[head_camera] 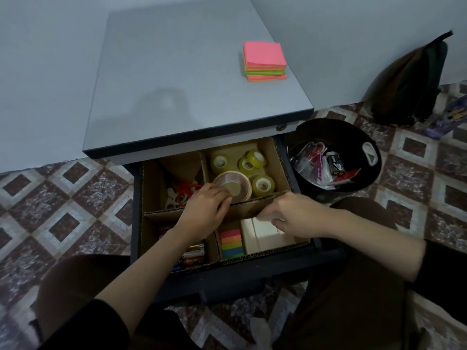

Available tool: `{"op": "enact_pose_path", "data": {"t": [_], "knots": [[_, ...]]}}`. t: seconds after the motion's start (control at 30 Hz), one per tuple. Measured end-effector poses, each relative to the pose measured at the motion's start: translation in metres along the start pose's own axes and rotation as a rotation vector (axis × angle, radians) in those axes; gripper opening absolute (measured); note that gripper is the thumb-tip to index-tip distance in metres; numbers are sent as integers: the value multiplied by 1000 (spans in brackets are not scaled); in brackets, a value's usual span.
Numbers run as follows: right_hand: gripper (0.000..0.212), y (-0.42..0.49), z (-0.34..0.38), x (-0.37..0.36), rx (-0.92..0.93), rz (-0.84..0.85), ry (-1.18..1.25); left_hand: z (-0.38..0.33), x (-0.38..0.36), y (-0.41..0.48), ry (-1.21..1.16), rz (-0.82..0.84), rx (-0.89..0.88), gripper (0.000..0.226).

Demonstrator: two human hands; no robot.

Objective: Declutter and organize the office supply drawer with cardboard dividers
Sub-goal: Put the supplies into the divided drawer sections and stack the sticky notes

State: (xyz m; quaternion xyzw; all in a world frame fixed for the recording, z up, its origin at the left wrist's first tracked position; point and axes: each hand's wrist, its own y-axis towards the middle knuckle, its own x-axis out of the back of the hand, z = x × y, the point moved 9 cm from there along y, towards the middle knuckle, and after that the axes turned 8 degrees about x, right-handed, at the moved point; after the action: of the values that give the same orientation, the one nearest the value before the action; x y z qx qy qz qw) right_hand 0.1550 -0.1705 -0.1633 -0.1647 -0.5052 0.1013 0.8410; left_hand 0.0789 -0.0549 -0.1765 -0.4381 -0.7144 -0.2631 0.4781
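Bare forearms reach from dark sleeves into the open drawer (135,223), hands apart. The left hand (204,205) curls its fingers against the near rim of the large tape roll (235,184), a smooth ring lying flat in the far-right compartment; whether it truly grips cannot be told. The right hand (295,214) pinches the white paper block (267,234). Between them the corrugated cardboard divider (252,207) runs left to right, and the roll lies just beyond it, nearer the left hand.

A dark backpack (409,79) leans against the pale wall (353,34), and a purple patterned object (452,114) lies just beside it. Both rest on a floor (38,198) of brown-and-white diamond tiles.
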Motion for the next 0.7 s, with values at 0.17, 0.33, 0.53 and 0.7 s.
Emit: {"op": "enact_pose_path", "data": {"t": [0.17,0.33,0.53,0.7], "knots": [[19,-11,-5,75,-19,-250,114,-5,20,8,34,16,-6,32],[10,-18,-27,171,-59,-563,140,-24,77,43,32,-47,-25,29],[10,0,-63,231,-158,-734,196,-56,155,100,-44,-179,0,19],[21,14,-89,232,-296,-665,109,-76,170,154,-5,-157,-30,39]]}}
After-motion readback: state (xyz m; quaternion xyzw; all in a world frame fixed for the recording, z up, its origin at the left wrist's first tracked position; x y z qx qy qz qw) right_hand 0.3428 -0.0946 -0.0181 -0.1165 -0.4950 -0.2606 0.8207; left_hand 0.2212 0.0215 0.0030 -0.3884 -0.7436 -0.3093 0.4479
